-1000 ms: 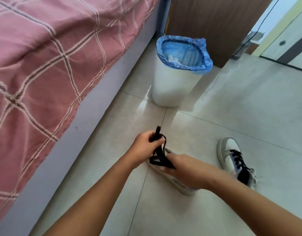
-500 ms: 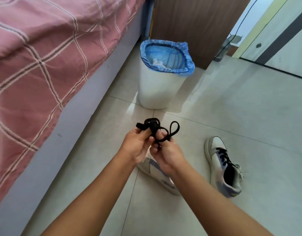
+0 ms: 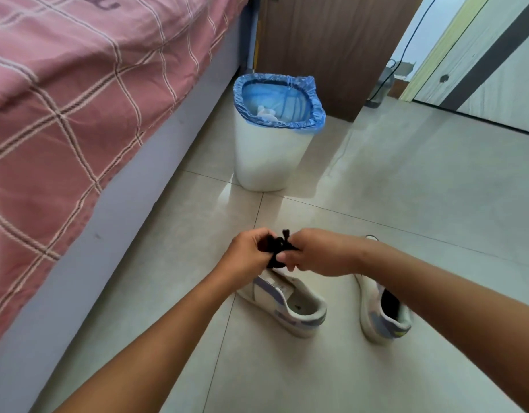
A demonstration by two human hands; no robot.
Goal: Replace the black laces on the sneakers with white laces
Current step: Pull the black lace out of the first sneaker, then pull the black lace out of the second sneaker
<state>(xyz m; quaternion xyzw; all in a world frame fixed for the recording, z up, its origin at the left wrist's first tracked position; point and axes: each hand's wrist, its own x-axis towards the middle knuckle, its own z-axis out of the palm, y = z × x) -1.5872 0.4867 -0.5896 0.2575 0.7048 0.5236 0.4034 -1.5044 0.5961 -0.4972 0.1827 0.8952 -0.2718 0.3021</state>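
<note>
both hands, left [image 3: 248,254] and right [image 3: 319,252], in a tight grip on the bunched black lace [image 3: 277,251] above one sneaker [image 3: 290,305]

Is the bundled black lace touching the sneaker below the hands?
Cannot tell. In the head view the black lace, gripped by the left hand and right hand, overlaps the near sneaker; one view shows no gap or contact.

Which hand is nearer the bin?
Left. The left hand grips the black lace almost straight below the bin; the right hand grips it too, further toward the bin's right side.
</note>
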